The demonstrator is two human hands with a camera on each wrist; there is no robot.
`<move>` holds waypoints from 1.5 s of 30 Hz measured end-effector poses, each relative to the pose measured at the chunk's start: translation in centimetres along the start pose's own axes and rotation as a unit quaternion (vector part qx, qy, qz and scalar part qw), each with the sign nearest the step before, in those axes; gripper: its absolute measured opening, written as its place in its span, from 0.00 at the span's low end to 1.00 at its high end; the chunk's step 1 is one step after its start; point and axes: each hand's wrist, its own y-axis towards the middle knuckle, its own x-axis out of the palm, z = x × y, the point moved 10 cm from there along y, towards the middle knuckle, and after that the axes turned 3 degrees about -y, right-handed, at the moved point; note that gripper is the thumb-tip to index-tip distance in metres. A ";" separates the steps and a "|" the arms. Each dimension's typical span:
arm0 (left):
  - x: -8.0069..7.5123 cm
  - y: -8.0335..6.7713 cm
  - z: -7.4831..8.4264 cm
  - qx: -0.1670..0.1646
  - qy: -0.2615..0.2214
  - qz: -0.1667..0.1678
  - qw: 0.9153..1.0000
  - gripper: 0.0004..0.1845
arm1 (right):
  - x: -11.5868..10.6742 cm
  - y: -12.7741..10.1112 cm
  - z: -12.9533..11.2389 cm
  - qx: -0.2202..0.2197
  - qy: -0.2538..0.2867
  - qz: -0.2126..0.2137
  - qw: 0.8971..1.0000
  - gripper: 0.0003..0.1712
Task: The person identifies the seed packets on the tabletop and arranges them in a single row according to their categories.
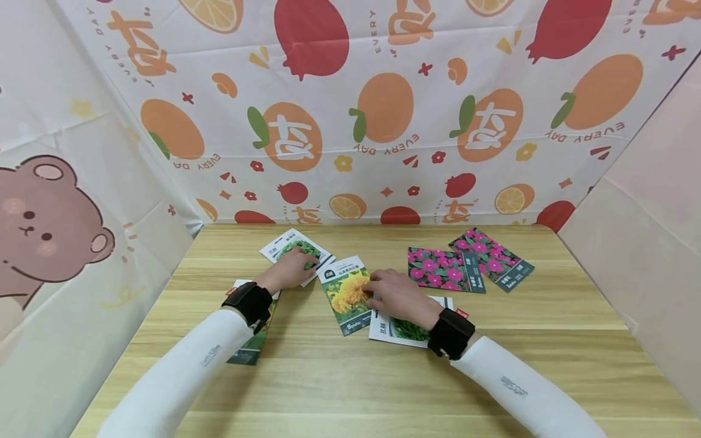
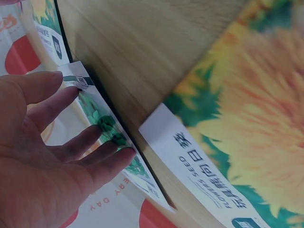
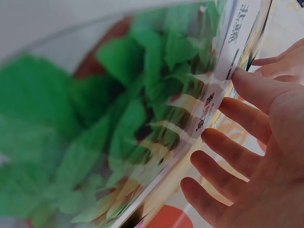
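My left hand (image 1: pixel 290 268) rests its fingertips on a white seed packet with green leaves (image 1: pixel 283 243) at the back left; the left wrist view shows the fingers loosely spread across that packet (image 2: pixel 110 127). My right hand (image 1: pixel 402 296) reaches over a second leafy green packet (image 1: pixel 406 329), its fingertips right at the right edge of a yellow-flower seed packet (image 1: pixel 346 291). In the right wrist view the right fingers (image 3: pixel 223 145) are spread, slightly bent, and the leafy packet (image 3: pixel 118 123) fills the foreground. Beneath the left wrist lies another yellow-flower packet (image 1: pixel 247 350), partly hidden.
Two pink-flower packets (image 1: pixel 440 269) overlap at the back right of the wooden table (image 1: pixel 339 389). A fruit-print cloth (image 1: pixel 334 134) hangs behind the table's back edge. Pale cloth walls stand on both sides, the left one with a printed bear (image 1: pixel 46 225).
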 end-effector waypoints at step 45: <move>3.4 -0.5 8.4 0.169 0.009 0.003 0.986 0.07 | -1.2 1.8 6.0 0.158 0.138 0.068 0.975 0.16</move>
